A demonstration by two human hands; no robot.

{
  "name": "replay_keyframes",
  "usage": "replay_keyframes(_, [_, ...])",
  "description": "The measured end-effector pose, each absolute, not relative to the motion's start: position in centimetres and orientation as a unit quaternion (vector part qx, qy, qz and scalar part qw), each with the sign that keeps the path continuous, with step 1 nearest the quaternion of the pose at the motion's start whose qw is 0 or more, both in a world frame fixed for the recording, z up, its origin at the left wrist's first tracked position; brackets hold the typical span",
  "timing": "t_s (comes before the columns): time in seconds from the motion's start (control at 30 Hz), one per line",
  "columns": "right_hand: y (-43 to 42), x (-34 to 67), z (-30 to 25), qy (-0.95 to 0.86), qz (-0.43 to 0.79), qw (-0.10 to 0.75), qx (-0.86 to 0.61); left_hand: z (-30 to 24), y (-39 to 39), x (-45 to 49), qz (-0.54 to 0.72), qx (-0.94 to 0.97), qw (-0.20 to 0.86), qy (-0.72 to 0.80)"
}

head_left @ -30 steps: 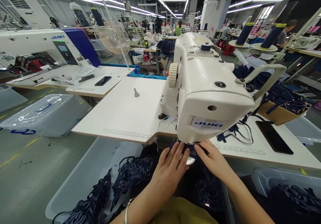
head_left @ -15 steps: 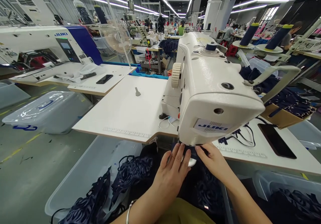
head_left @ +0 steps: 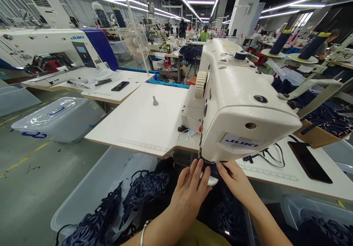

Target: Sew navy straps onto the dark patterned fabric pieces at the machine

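A white JUKI sewing machine stands on a white table in front of me. Under its head lies dark navy patterned fabric. My left hand rests flat on the fabric, fingers stretched toward the needle area. My right hand lies on the fabric just right of it, fingers extended and pressed down under the machine head. The needle itself is hidden by the machine head. A bracelet sits on my left wrist.
A clear bin at lower left holds more navy pieces. A black phone and dark straps lie on the table at right. A cardboard box of fabric, thread cones, another machine and other workers are beyond.
The view has shifted slightly, so the machine sits a little further right. Both hands stay on the fabric under the machine head, nudged slightly forward.
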State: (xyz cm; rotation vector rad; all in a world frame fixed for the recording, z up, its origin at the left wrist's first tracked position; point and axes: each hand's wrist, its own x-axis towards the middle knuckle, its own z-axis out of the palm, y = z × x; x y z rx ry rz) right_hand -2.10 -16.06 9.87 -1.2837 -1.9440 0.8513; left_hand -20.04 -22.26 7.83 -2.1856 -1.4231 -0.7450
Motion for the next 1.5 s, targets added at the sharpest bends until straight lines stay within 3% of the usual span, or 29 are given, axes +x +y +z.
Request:
replay_keyframes(0.23, [-16.4, -0.7, 8.0, -0.722, 0.347, 0.335, -0.496, 8.3, -22.3, -20.2, -0.264, -0.784, 0.214, -0.52])
replay_keyframes(0.47, [-16.1, 3.1, 5.0, -0.827, 0.226, 0.247, -0.451, 7.9, -22.3, -19.9, -0.265, -0.786, 0.216, -0.515])
replay_keyframes(0.67, [-17.0, 5.4, 4.7, -0.753, 0.344, 0.239, -0.508, 8.0, -22.1, -19.7, -0.279, -0.785, 0.226, -0.504])
replay_keyframes(0.83, [-18.2, 7.1, 6.5, -0.722, 0.342, 0.25, -0.547, 8.0, -21.8, -19.5, -0.298, -0.783, 0.212, -0.504])
replay_keyframes(1.03, [-20.9, 7.1, 11.7, -0.749, 0.449, 0.247, -0.421, 7.7, -22.8, -21.5, -0.397, -0.805, 0.101, -0.43])
replay_keyframes(1.17, [-20.8, 3.4, 14.5, -0.761, 0.46, 0.246, -0.386, 7.8, -22.9, -23.4, -0.468, -0.765, 0.114, -0.428])
replay_keyframes(1.33, [-21.3, 0.1, 16.2, -0.805, 0.43, 0.204, -0.353, 10.3, -21.6, -23.0, -0.316, -0.894, 0.059, -0.312])
replay_keyframes(1.43, [-22.9, 0.6, 17.2, -0.813, 0.436, 0.175, -0.344, 11.7, -22.0, -22.6, -0.329, -0.91, -0.027, -0.251])
replay_keyframes(1.5, [-23.6, 1.0, 17.5, -0.808, 0.437, 0.178, -0.353, 12.2, -22.7, -22.8, -0.343, -0.913, -0.027, -0.221])
